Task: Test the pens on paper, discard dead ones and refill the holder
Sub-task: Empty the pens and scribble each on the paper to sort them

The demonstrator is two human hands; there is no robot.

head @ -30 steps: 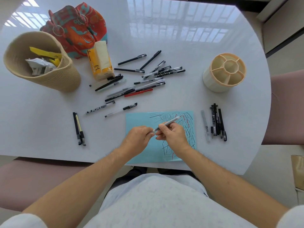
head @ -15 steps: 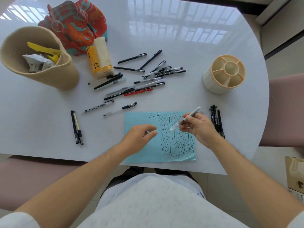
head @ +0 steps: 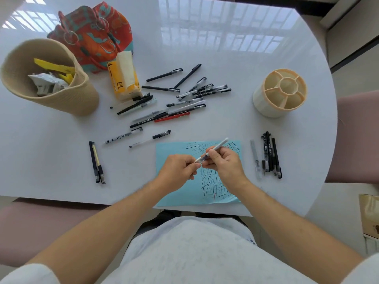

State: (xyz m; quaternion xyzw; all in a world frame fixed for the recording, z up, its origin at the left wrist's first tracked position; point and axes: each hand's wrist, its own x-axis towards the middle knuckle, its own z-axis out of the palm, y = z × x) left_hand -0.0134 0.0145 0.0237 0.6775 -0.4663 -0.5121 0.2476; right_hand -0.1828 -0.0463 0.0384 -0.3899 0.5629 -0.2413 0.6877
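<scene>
Woven, the beige basket (head: pixel 61 87) at upper left holds crumpled scraps, likely our bin for dead pens. Right of it the untested pens (head: pixel 174 99) lie scattered at centre. Over the scribbled blue paper (head: pixel 174 148) our left hand (head: pixel 176 171) pinches the tip end of a clear pen (head: pixel 215 149) while our right hand (head: pixel 223 167) grips its barrel, probably capping or uncapping it. At right, sorted pens (head: pixel 268 154) lie together below the cream holder (head: pixel 281 93), which looks empty, awaiting refill.
</scene>
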